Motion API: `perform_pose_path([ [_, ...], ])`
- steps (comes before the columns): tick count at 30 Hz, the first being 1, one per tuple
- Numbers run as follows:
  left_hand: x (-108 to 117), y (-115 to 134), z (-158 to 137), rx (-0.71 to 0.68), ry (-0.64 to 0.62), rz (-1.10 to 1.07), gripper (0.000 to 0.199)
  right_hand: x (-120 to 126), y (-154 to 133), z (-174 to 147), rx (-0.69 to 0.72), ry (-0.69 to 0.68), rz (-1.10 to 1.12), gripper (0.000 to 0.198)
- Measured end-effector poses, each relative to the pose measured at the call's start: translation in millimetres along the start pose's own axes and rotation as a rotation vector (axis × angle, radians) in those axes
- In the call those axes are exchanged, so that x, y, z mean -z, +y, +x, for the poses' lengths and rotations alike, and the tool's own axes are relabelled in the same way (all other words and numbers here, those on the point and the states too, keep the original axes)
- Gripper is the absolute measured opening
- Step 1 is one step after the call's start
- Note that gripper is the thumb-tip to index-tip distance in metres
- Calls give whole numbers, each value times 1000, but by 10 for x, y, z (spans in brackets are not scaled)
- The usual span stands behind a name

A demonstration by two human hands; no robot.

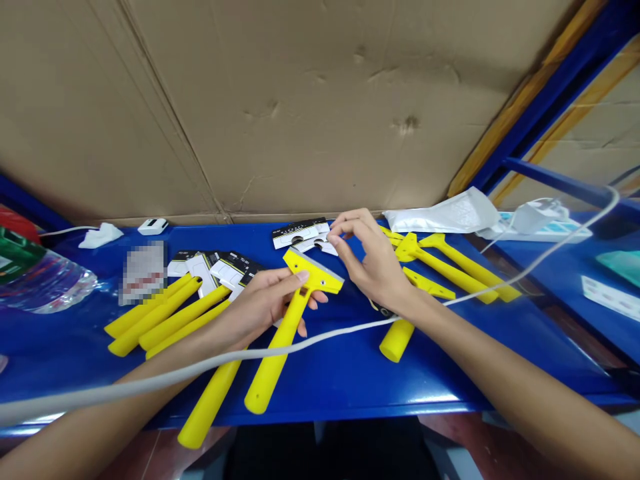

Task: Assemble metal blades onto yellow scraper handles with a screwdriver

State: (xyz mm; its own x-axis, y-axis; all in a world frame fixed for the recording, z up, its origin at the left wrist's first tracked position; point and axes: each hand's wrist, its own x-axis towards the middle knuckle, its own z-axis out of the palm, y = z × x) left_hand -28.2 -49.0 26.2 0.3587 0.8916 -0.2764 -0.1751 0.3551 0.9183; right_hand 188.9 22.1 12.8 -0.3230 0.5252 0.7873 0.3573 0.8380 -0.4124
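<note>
My left hand (270, 297) is wrapped round the head end of a yellow scraper (283, 350). Its thumb lies on the flat head, and the handle slants down toward the table's front edge. My right hand (367, 257) is raised just to the right of the scraper head, thumb and forefinger brought together. Whether anything is pinched there is too small to tell. Behind those fingertips lie black-and-white cardboard sleeves (293, 234). Under my left forearm another yellow scraper (213, 403) pokes over the table edge.
Several carded yellow scrapers (185, 319) lie at left, several bare yellow scrapers (457, 272) at right. A white cable (345, 331) crosses in front of both arms. A plastic bottle (55, 280) lies far left; a white pouch (445, 213) rests against the cardboard wall (320, 133).
</note>
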Motion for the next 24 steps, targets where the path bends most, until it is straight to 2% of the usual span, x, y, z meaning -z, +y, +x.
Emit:
perform_pose_path([
  [2, -28, 0, -22, 42, -34, 45, 30, 21, -90, -2, 79, 13, -11, 7],
  [7, -8, -47, -25, 46, -110, 144, 36, 5, -224, -67, 272, -157, -79, 7],
  [11, 32, -92, -9, 50, -150, 201, 37, 8, -229, -90, 286, -250, -80, 6],
  [17, 45, -112, -4, 39, -156, 191, 37, 62, -239, -88, 295, -277, 9, 9],
  [24, 61, -94, -3, 56, -141, 192, 36, 156, -211, -87, 356, -335, 3, 27],
])
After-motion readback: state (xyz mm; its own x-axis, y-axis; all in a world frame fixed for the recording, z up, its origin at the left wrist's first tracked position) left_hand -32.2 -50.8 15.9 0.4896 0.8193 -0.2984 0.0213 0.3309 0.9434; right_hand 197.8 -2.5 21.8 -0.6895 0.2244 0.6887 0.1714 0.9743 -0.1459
